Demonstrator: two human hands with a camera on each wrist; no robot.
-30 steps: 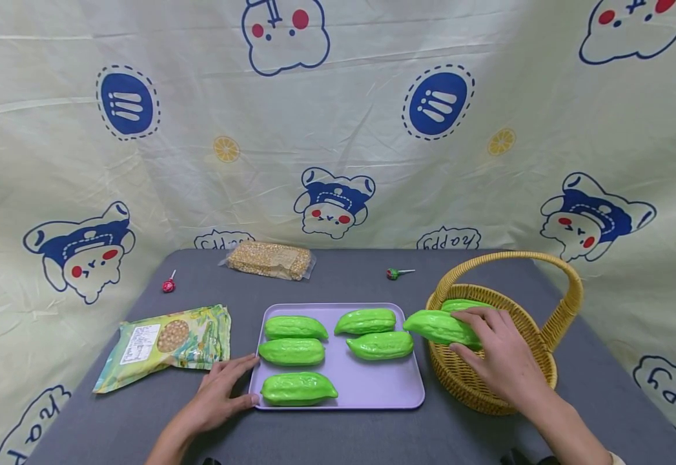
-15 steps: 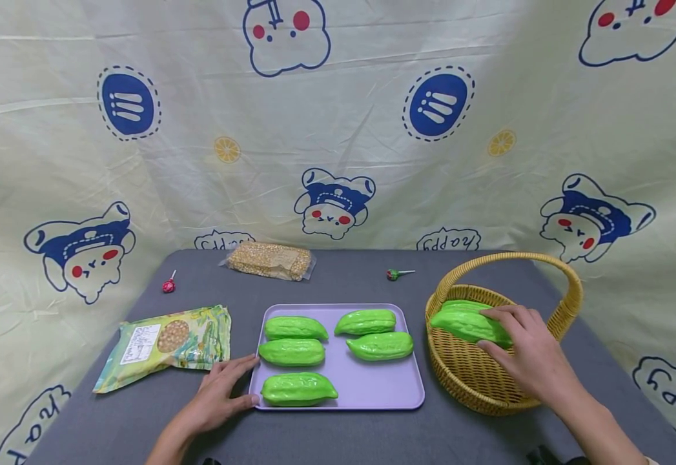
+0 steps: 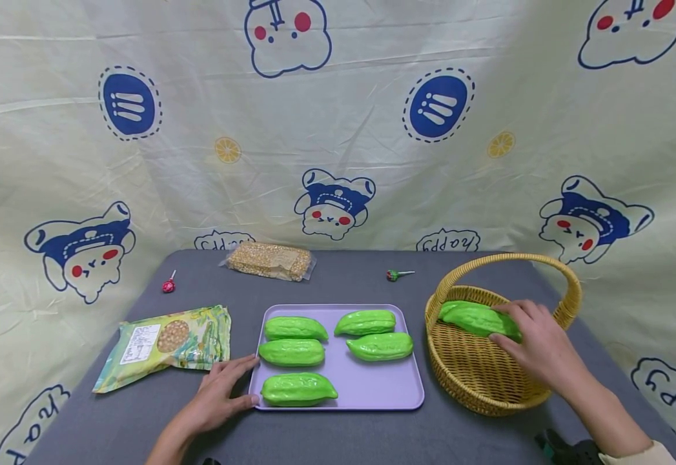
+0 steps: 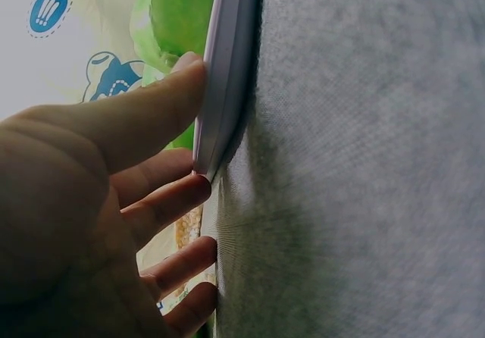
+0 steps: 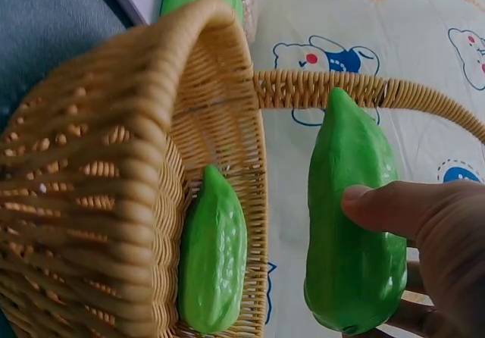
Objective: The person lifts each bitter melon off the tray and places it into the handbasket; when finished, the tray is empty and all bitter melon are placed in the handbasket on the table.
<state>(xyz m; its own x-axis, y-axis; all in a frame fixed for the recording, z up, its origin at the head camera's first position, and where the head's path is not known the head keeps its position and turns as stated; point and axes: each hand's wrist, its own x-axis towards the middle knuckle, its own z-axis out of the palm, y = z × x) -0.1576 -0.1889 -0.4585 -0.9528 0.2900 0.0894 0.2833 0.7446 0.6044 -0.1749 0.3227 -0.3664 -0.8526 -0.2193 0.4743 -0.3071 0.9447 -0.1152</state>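
Note:
My right hand (image 3: 538,345) grips a green ridged bitter melon (image 3: 480,318), thumb on one side, fingers on the other. In the right wrist view, this bitter melon (image 5: 352,255) is above the wicker basket (image 5: 136,164), and another bitter melon (image 5: 212,258) lies inside. The head view shows the second one mostly hidden behind the held one. My left hand (image 3: 218,397) rests at the left edge of the lilac tray (image 3: 375,391), its thumb (image 4: 163,107) and some fingertips touching the rim. Several bitter melons lie on the tray, three at left (image 3: 294,352) and two at right (image 3: 379,345).
The basket's arched handle (image 3: 512,257) rises beside my right hand. A printed food bag (image 3: 169,342) lies left of the tray. Farther back are a clear bag of grains (image 3: 269,259), a red lollipop (image 3: 168,284) and a green lollipop (image 3: 394,274). A patterned cloth hangs behind the table.
My right hand has carried the bitter melon rightward, from across the basket's left rim to over its inside. My left hand and the tray have stayed put.

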